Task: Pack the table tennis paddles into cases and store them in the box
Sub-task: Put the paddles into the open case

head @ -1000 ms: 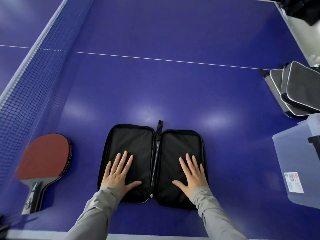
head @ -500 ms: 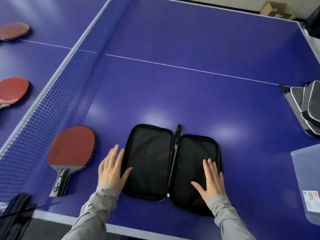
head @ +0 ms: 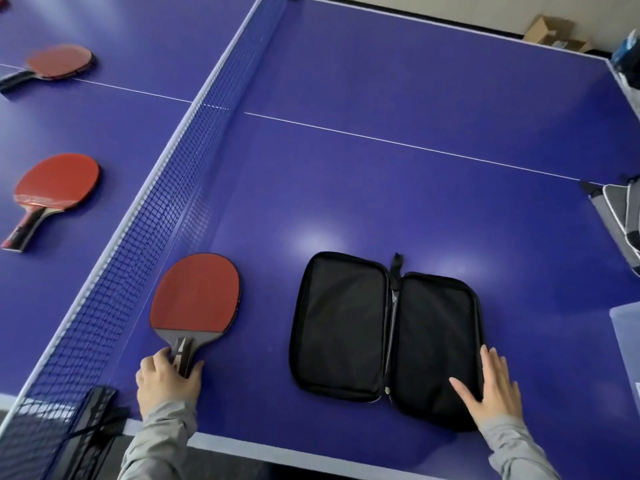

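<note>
Beside the net, the left hand [head: 168, 381] curls round the handle of the red-faced paddle [head: 196, 296] lying flat on the table: stiff and probably light, best lifted by that handle. Right of it the black zip case [head: 384, 336] lies open, soft and floppy, pinned by the right hand [head: 495, 393] with fingers spread flat.

We find no text, brand, number or sign that we can read. The handle of the paddle [head: 195, 299] held by the left hand [head: 168, 379] carries a pale angular mark, but we cannot make it out as letters. The side of the paddle's blade shows small pale specks, too small for us to read. The open case [head: 384, 337] shows us no lettering on its lining.
</note>
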`<state>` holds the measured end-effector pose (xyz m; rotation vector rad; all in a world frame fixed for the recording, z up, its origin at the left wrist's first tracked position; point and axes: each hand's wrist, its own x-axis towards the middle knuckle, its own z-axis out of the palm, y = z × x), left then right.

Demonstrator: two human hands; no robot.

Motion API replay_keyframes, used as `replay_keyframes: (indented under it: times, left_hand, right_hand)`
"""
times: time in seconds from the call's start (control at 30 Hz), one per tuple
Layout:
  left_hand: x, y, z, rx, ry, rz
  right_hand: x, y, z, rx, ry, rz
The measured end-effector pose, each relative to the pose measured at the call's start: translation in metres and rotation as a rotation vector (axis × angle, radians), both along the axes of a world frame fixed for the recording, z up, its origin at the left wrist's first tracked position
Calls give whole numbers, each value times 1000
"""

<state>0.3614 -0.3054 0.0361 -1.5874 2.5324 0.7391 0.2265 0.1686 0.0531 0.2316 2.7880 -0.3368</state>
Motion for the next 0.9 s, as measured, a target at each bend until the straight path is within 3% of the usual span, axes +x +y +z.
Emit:
replay_keyframes:
  times: [0.57,0.9]
  left_hand:
    - [-14,20,10,66,128,64]
    - [-71,176,39,126,318,-126]
  right_hand:
    - [5,1,-2,43,-41,51]
    - [0,46,-3,28,-72,162]
